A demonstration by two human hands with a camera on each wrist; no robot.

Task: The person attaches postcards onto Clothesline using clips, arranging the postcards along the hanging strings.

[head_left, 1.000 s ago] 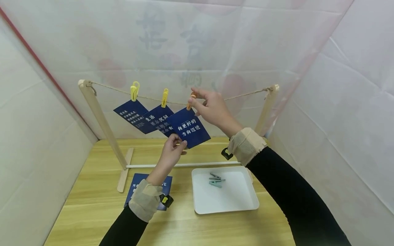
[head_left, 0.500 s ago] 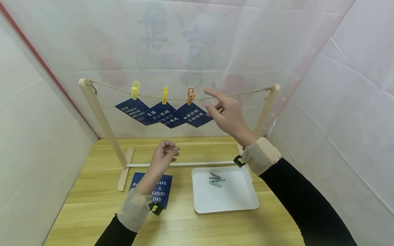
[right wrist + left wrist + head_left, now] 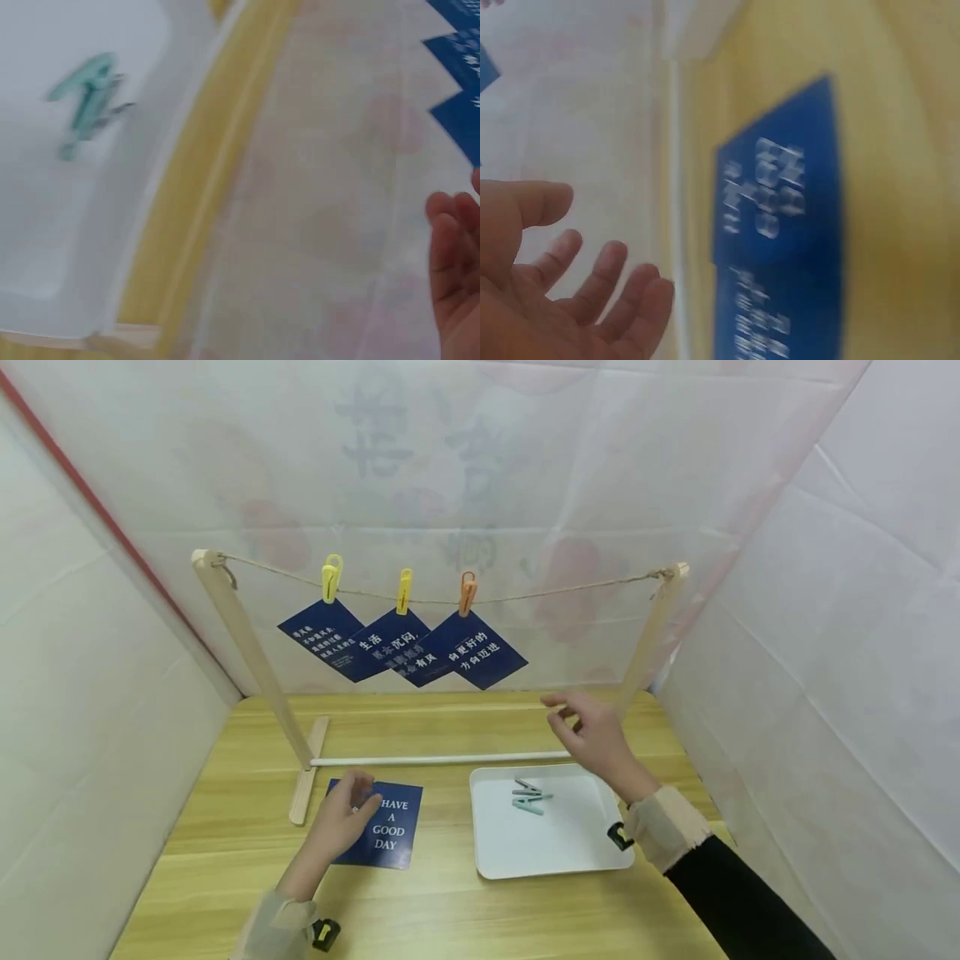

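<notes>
The blue card lies flat on the desk, long axis running away from the person. The left hand hovers over its near-left corner, fingers loose, empty. The right hand hangs relaxed above the white tray.

Left hand hides the lying card's far-left corner; both wrist views are blurred, the hanging cards' small print unreadable.

Three blue cards hang pegged on a string, possibly twine, between wooden posts.
</notes>
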